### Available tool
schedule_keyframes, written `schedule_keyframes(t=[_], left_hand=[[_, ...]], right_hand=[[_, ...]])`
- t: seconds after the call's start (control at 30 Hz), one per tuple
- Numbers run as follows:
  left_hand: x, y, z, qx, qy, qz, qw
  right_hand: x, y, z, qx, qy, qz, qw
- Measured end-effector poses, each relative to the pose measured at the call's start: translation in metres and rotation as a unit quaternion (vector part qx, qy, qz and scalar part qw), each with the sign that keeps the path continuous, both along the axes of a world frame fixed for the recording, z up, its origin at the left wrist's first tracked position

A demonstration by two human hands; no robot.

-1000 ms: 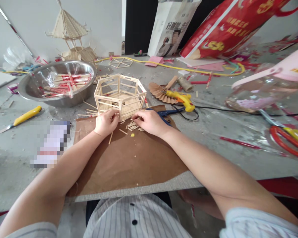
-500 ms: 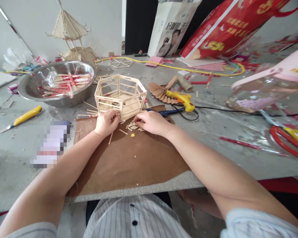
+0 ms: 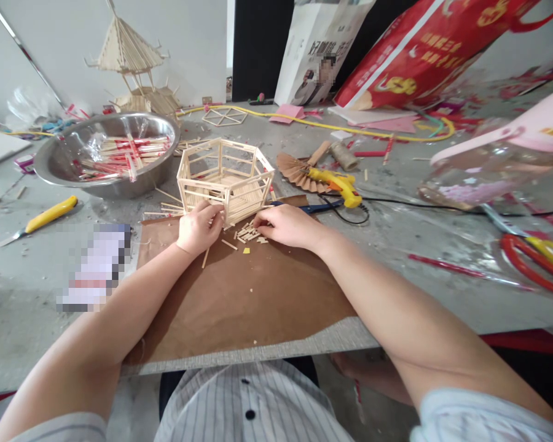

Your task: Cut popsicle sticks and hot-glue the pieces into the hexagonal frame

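Observation:
A many-sided frame of thin wooden sticks [image 3: 253, 190] stands on the far part of a brown sheet [image 3: 258, 301]. My left hand [image 3: 199, 227] is closed at its near side, the fingers bent against the lower front sticks; their tips are partly hidden. To the right, my right hand [image 3: 286, 226] has its fingers pinched together beside a small pile of short cut stick pieces [image 3: 247, 233]. Whatever lies between those fingertips is too small to make out. A longer stick [image 3: 205, 258] and a yellow scrap [image 3: 246, 250] lie near the pile.
A metal bowl [image 3: 50, 169] holds sticks in red wrapping. Behind it stands a stick pagoda [image 3: 129, 52]. A yellow utility knife [image 3: 50, 215] lies left; a yellow glue gun [image 3: 348, 187], its black cord and red-handled scissors [image 3: 525, 264] are right. Bags [image 3: 405, 58] stand behind.
My right hand has shifted slightly to the right, uncovering more of the short pieces. The stick frame has moved a touch to the right, with my left hand still against it.

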State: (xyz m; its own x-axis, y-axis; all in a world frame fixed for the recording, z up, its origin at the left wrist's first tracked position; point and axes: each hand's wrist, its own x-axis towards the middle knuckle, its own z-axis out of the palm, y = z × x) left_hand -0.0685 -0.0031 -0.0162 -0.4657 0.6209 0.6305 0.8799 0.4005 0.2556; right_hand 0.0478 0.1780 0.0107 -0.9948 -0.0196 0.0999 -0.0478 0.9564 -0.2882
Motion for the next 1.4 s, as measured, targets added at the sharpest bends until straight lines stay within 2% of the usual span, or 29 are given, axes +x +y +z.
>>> schedule_keyframes(t=[0.3, 0.43, 0.6, 0.83, 0.93, 1.03, 1.2, 1.33, 1.4], left_hand=[[0.0, 0.0, 0.0, 0.018, -0.018, -0.028, 0.999], [0.001, 0.0, 0.001, 0.024, -0.018, -0.022, 0.999], [0.005, -0.003, 0.007, 0.038, 0.004, -0.01, 0.999], [0.026, -0.004, 0.034, 0.018, 0.06, -0.059, 0.996], [0.04, 0.002, 0.043, -0.012, 0.026, -0.057, 0.998], [0.049, 0.009, 0.048, -0.028, -0.027, -0.081, 0.996], [0.048, 0.013, 0.047, -0.064, -0.056, -0.108, 0.99], [0.045, 0.009, 0.04, -0.162, -0.105, -0.098, 0.976], [0.046, 0.005, 0.035, -0.2, -0.12, -0.083, 0.969]], right_hand=[[0.0, -0.002, -0.001, 0.043, -0.015, -0.02, 0.999], [0.0, 0.001, -0.001, 0.028, 0.0, -0.03, 0.999], [0.0, 0.006, 0.003, -0.057, 0.026, -0.019, 0.998], [0.006, 0.002, 0.017, -0.223, 0.073, 0.029, 0.972], [0.009, 0.001, 0.022, -0.316, 0.073, 0.04, 0.945], [0.011, 0.0, 0.025, -0.358, 0.068, 0.043, 0.93], [0.012, -0.001, 0.032, -0.324, 0.049, 0.041, 0.944], [0.011, 0.002, 0.045, -0.186, -0.006, 0.018, 0.982], [0.01, 0.003, 0.047, -0.124, -0.031, 0.009, 0.992]])
